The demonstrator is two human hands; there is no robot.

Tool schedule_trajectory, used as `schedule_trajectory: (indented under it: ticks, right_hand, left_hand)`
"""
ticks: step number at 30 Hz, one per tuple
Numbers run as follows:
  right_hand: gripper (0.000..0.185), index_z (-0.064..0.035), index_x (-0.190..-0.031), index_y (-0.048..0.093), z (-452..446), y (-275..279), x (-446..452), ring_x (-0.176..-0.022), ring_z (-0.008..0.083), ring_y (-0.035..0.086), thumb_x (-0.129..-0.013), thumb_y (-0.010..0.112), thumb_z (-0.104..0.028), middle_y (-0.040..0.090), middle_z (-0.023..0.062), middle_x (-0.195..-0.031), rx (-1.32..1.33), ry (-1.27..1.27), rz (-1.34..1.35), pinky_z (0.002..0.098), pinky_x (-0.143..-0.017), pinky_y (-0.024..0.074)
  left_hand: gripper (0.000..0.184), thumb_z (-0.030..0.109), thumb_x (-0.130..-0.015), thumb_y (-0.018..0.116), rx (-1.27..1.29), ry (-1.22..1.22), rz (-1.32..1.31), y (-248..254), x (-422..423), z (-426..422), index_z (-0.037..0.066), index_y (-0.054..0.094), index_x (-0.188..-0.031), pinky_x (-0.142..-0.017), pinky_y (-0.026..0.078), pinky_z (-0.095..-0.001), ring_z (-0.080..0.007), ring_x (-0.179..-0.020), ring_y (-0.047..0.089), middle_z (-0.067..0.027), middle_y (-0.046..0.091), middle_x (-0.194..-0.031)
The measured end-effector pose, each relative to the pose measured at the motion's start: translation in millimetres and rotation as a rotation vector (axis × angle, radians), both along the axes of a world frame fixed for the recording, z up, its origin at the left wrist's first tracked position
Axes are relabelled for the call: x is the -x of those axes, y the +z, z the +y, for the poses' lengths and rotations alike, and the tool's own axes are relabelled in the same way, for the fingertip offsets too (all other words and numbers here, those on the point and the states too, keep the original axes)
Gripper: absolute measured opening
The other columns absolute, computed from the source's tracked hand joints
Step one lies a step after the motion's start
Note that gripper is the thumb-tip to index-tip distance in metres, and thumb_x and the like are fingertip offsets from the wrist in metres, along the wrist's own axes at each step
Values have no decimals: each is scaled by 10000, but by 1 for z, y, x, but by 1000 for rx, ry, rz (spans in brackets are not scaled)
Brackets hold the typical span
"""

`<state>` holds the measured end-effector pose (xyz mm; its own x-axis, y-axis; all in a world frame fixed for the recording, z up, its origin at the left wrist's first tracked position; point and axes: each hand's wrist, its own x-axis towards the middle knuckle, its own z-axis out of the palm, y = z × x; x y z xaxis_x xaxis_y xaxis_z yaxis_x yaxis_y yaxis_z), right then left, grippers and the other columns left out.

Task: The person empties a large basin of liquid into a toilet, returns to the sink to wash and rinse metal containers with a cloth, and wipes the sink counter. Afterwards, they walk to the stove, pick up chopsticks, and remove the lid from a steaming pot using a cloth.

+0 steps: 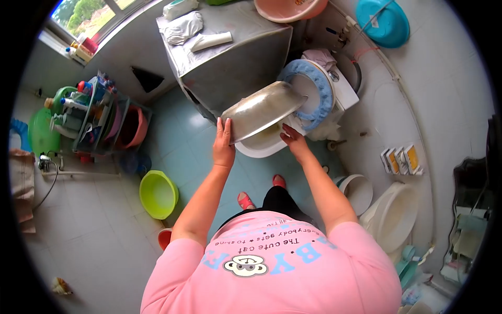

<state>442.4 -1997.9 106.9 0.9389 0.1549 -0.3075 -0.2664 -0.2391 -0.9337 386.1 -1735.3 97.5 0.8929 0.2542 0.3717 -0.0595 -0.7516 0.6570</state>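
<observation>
A shiny metal basin (264, 110) is tipped on its side over the toilet bowl (261, 147), its outer bottom facing away from me. My left hand (224, 145) grips the basin's left end, fingers lying along the outer wall. Just below the lower rim, near its right part, is my right hand (296, 142), with fingers stretched and apart; it does not appear to hold anything. Behind the basin, the raised toilet seat wears a blue padded cover (321, 94). What the basin may contain is hidden from this side.
A covered washing machine (230, 68) stands beyond the toilet. Left are a shelf rack (97, 115) with bottles and a green basin (158, 194). At right are a white bucket (358, 192), a large pale tub (397, 214) and a wall rack (401, 160).
</observation>
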Motion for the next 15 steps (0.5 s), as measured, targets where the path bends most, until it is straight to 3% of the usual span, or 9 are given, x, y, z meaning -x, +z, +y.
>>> schedule_trajectory:
  ticks: [1,3,6,9,12,15]
  right_hand:
    - [549,-15,-1348,500,1,2,-2,-1268,272,497,-879,655,-256,556,150,-1335,2,18,-5,335,-1060,369]
    - [581,-4,-1348,487,-2,3,-9,-1283,316,476,-863,659,-274,525,196,-1352,291,202,-215,360,-1071,365]
    - [587,-4,-1346,484,-3,-6,-35,-1288,348,456,-854,656,-273,507,215,-1356,355,329,-309,374,-1079,361]
    - [587,-2,-1336,491,-17,-16,-59,-1268,353,471,-844,660,-274,516,220,-1341,410,422,-312,385,-1067,378]
    - [593,13,-1324,500,-32,-24,-86,-1235,363,501,-833,671,-272,536,228,-1315,428,462,-321,390,-1049,397]
    - [587,28,-1306,516,-49,-31,-118,-1209,372,522,-818,684,-252,556,242,-1284,434,454,-308,391,-1036,408]
  left_hand:
    - [822,-136,-746,562,16,12,-19,2,5,-3,230,364,-1454,-888,525,-411,-404,-1210,509,-173,336,-1498]
    - [826,-148,-738,548,62,23,-32,8,7,-10,218,368,-1456,-909,516,-406,-403,-1214,509,-181,334,-1498]
    - [829,-108,-751,597,24,87,-36,18,0,-23,259,356,-1455,-815,550,-424,-420,-1100,578,-199,348,-1482]
    - [821,-160,-745,519,79,105,-18,23,-4,-47,212,362,-1459,-904,517,-412,-410,-1203,514,-189,332,-1497]
    - [827,-164,-744,517,143,158,33,30,-9,-66,206,351,-1465,-913,511,-413,-409,-1215,503,-188,329,-1498]
    - [831,-127,-763,567,109,212,-22,36,-16,-77,259,345,-1464,-838,544,-418,-424,-1121,561,-176,331,-1497]
